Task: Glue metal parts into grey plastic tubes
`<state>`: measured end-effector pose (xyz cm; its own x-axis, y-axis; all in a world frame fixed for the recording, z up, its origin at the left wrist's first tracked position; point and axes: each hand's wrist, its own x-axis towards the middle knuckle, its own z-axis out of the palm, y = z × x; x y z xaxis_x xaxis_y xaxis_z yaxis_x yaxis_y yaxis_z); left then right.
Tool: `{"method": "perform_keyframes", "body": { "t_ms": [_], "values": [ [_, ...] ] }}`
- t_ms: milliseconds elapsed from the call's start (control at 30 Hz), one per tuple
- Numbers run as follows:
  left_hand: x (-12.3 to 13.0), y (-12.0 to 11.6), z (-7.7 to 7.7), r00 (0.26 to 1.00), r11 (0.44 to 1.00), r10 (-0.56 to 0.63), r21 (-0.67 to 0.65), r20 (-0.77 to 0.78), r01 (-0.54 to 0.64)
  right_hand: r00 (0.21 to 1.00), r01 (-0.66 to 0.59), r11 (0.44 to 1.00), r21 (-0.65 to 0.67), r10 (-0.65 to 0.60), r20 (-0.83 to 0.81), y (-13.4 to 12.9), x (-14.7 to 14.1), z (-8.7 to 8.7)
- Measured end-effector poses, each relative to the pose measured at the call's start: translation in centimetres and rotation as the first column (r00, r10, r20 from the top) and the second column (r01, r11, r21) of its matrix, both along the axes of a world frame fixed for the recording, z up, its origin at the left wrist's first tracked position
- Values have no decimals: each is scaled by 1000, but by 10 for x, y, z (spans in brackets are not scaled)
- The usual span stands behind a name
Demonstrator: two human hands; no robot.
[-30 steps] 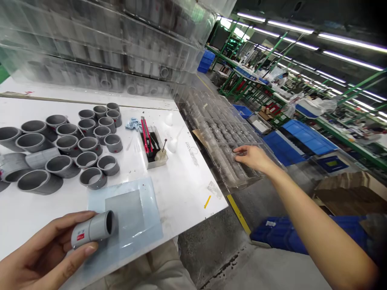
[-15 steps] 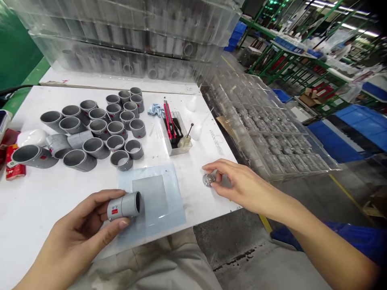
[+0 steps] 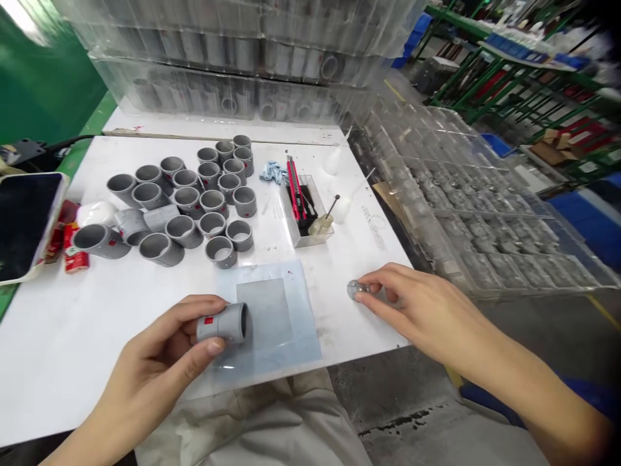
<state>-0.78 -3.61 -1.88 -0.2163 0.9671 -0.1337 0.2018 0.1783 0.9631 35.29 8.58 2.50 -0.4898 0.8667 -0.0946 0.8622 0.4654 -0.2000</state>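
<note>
My left hand (image 3: 167,353) is closed around a grey cylindrical sleeve (image 3: 226,323) with a small red label, its dark open end facing right. The sleeve is held on its side above a blue sheet (image 3: 303,330) with a greyish square pad (image 3: 264,310) on it. At the right of the white table (image 3: 334,310), my right hand (image 3: 405,298) pinches a small round metal part (image 3: 354,290) between thumb and fingers. What exactly the part is, I cannot make out. Several more grey sleeves (image 3: 182,232) stand at the left, and two or so lie tipped over.
A clear box (image 3: 310,239) holds a red utility knife (image 3: 294,188) and a small bottle with a brush (image 3: 321,224). White squeeze bottles (image 3: 332,160) stand beside it. Clear trays (image 3: 485,213) lie at the right, stacked trays (image 3: 194,84) behind. A phone (image 3: 29,223) is far left.
The camera view has turned a little left, so the scene sits further right. Both hands keep their holds; the metal part now shows its flat face more towards the left.
</note>
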Motion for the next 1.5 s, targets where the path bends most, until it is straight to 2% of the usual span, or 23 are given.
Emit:
{"method": "perform_keyframes", "body": {
  "t_ms": [100, 167, 233, 333, 433, 500, 633, 800, 1033, 1367, 1500],
  "values": [
    [-7, 3, -4, 988, 999, -50, 19, 146, 48, 985, -10, 1000, 9, 12, -171, -2, -6, -4],
    [-10, 5, -7, 976, 993, -114, 55, 188, 105, 934, 7, 1000, -21, -14, -357, -11, -20, -7],
    [-10, 5, -8, 969, 986, -159, 86, 189, 145, 829, 17, 997, -80, -59, -557, -25, -42, -13],
    [-6, 6, -6, 969, 989, -146, 51, 200, 139, 611, 8, 984, -177, -145, -778, -49, -79, -25],
    [-1, 5, -1, 974, 996, -81, -8, 213, 84, 418, -8, 956, -293, -263, -870, -67, -107, -37],
    [1, 4, 2, 974, 997, -61, -22, 218, 67, 351, -26, 931, -364, -332, -875, -73, -116, -41],
    [0, 4, 1, 966, 995, -92, -14, 240, 98, 337, -64, 908, -415, -371, -865, -73, -121, -41],
    [-1, 4, -1, 959, 994, -106, -4, 262, 111, 324, -78, 906, -415, -371, -870, -69, -123, -40],
    [-2, 4, -3, 960, 994, -102, -9, 260, 108, 363, -76, 914, -400, -348, -864, -67, -125, -41],
    [-9, 5, -9, 943, 972, -237, 56, 233, 230, 361, -78, 909, -410, -357, -862, -67, -128, -40],
    [-9, 5, -8, 943, 972, -234, 46, 238, 230, 359, -83, 906, -415, -361, -861, -66, -127, -39]
  ]
}}
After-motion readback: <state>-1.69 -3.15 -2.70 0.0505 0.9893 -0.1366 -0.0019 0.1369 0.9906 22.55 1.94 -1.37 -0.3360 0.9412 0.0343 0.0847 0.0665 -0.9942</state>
